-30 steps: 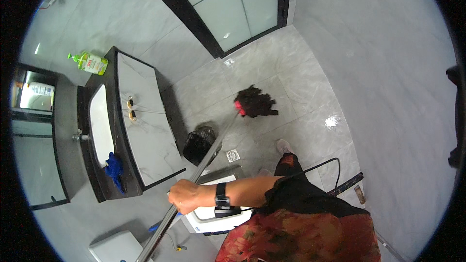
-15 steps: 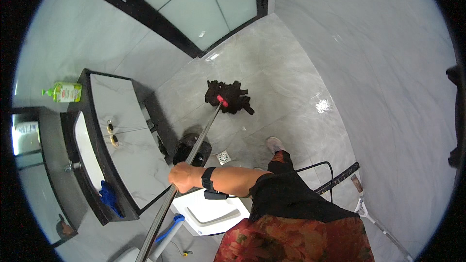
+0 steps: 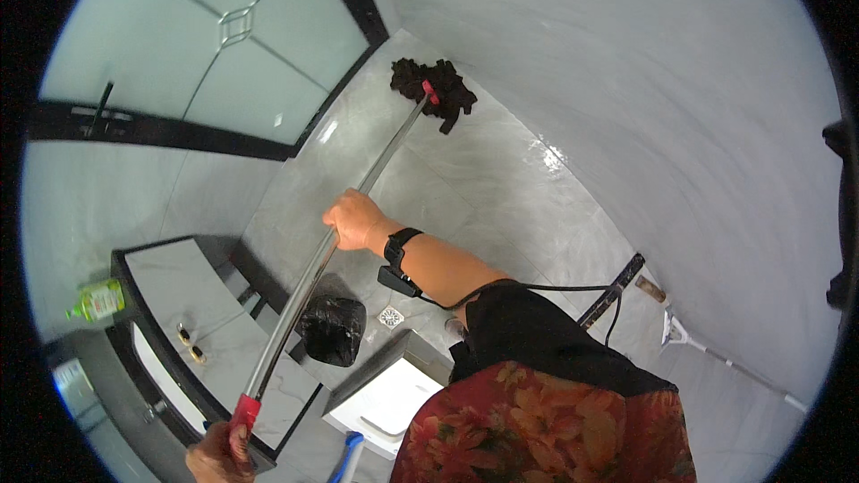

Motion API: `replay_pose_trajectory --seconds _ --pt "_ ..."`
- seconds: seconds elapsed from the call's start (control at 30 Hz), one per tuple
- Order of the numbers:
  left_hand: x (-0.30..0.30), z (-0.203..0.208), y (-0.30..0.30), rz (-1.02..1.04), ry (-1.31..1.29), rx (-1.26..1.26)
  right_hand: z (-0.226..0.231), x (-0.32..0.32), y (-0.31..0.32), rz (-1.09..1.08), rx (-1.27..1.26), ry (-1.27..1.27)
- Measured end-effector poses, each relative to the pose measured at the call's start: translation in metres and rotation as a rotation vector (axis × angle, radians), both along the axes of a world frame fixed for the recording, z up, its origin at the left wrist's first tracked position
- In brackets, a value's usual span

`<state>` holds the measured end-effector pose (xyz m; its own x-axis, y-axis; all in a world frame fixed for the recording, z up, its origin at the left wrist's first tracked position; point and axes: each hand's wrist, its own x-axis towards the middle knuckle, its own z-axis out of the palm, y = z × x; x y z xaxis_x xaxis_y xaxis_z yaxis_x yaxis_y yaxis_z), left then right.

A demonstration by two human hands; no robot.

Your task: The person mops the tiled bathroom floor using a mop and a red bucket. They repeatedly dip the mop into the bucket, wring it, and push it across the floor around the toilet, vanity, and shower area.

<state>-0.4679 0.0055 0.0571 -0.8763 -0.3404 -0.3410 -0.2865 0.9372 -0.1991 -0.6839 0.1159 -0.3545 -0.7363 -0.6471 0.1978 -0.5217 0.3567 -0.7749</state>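
Note:
A mop slants across the view, its long metal pole point(image 3: 300, 309) running from lower left to upper middle. My left hand point(image 3: 219, 456) is closed around the red grip point(image 3: 243, 413) at the pole's near end. Farther up, my right hand point(image 3: 356, 218) wraps the middle of the pole; a black strap with a small box sits on that wrist. The mop's dark shaggy head point(image 3: 455, 94), joined by a red connector point(image 3: 430, 90), lies spread on the grey tiled floor beside the right wall, close to the corner by the door.
A frosted glass door point(image 3: 259, 80) stands far left. Below it is a vanity cabinet point(image 3: 206, 326) bearing a green pump bottle point(image 3: 100, 300). A black-lined bin point(image 3: 332, 331), floor drain point(image 3: 390, 317) and white basin-like fixture point(image 3: 394, 407) lie nearer. A pole-handled tool point(image 3: 716, 353) rests at the right wall.
The mop head has slid away from me toward the far corner by the right wall. My right hand has reached forward with the pole; my left hand and the red grip have come into view.

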Motion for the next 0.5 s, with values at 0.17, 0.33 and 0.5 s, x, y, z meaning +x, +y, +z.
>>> replay_pose_trajectory --seconds 0.17,0.33,0.5 --pt "-0.062 0.024 0.027 -0.166 -0.025 -0.036 0.006 -0.014 0.067 -0.206 -0.047 0.027" --pt "-0.086 0.044 0.045 -0.234 -0.122 -0.021 0.015 0.018 0.104 -0.334 -0.06 -0.001" --pt "-0.074 0.038 0.046 -0.15 -0.188 0.079 0.009 0.077 0.146 -0.361 0.033 -0.071"
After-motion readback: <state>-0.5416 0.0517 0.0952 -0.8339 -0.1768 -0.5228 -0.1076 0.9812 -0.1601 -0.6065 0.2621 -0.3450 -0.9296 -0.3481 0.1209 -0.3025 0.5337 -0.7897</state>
